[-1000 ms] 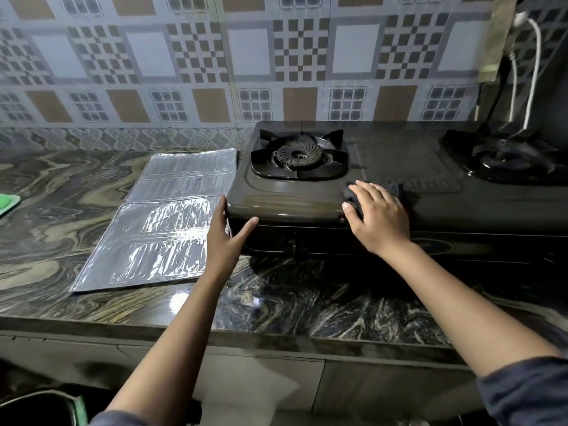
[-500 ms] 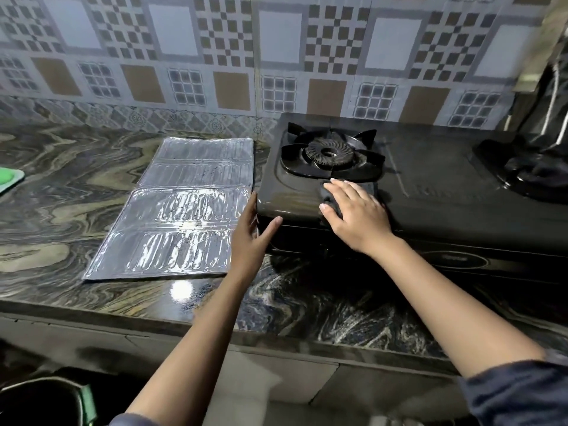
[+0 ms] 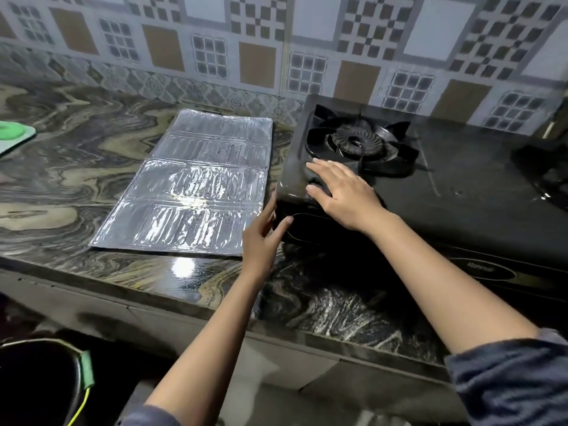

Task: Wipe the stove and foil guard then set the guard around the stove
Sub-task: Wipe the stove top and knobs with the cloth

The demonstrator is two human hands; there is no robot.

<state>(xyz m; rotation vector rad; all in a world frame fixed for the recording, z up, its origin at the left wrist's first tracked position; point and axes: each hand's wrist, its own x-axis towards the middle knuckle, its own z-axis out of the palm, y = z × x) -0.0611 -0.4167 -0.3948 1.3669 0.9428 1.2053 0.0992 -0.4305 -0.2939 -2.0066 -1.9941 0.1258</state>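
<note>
The black two-burner gas stove (image 3: 461, 192) stands on the marble counter, its left burner (image 3: 356, 142) in full view. My right hand (image 3: 341, 192) lies flat on the stove top near the front left corner, fingers spread, pressing a dark cloth (image 3: 315, 182) that barely shows under the fingers. My left hand (image 3: 261, 238) clasps the stove's front left corner, thumb on the front face, fingers along the side. The silver foil guard (image 3: 196, 186) lies flat and unfolded on the counter just left of the stove, touching neither hand.
A tiled wall rises directly behind the stove and foil. A green item (image 3: 12, 133) sits at the far left edge of the counter (image 3: 61, 179). The stove's right burner (image 3: 547, 170) is partly cut off. A dark bin (image 3: 37, 385) stands below the counter's front edge.
My right hand has slid left with the cloth along the stove's front, from the middle to the left corner. My left hand has stayed on that corner.
</note>
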